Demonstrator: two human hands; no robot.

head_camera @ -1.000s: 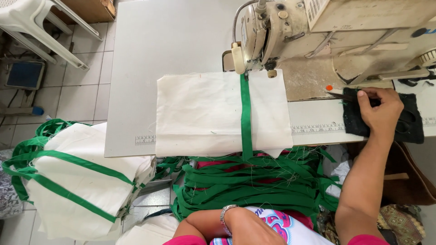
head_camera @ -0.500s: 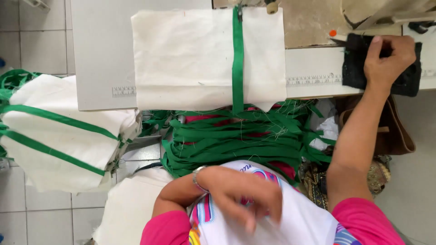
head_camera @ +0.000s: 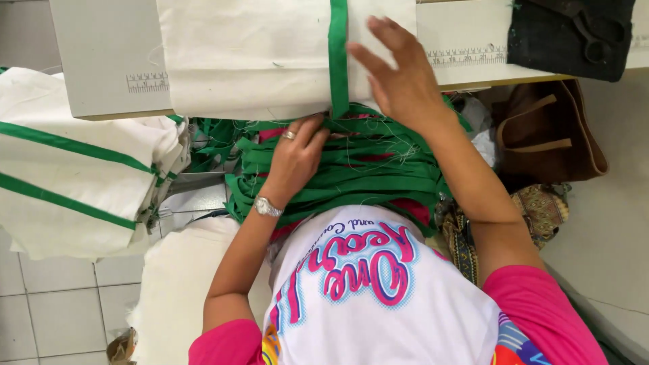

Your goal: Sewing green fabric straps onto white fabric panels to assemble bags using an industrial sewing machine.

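Note:
A cream fabric panel (head_camera: 250, 54) with a green strap (head_camera: 337, 47) sewn down its middle lies on the grey sewing table (head_camera: 101, 54), its lower edge hanging over the front. My right hand (head_camera: 402, 78) rests flat on the panel just right of the strap, fingers spread. My left hand (head_camera: 297, 159), with a ring and a wristwatch, reaches into the pile of green straps (head_camera: 351, 172) on my lap, fingertips at the panel's lower edge; whether it grips a strap I cannot tell.
A stack of finished cream bags with green straps (head_camera: 74, 176) sits at the left. More cream fabric (head_camera: 176, 284) lies below it. A black cloth with scissors (head_camera: 574, 37) is at the table's right. A brown bag (head_camera: 547, 135) stands beside my right arm.
My right hand left the black cloth at the right and came onto the panel beside the strap. My left hand rose from my shirt into the green strap pile. The view tilted down.

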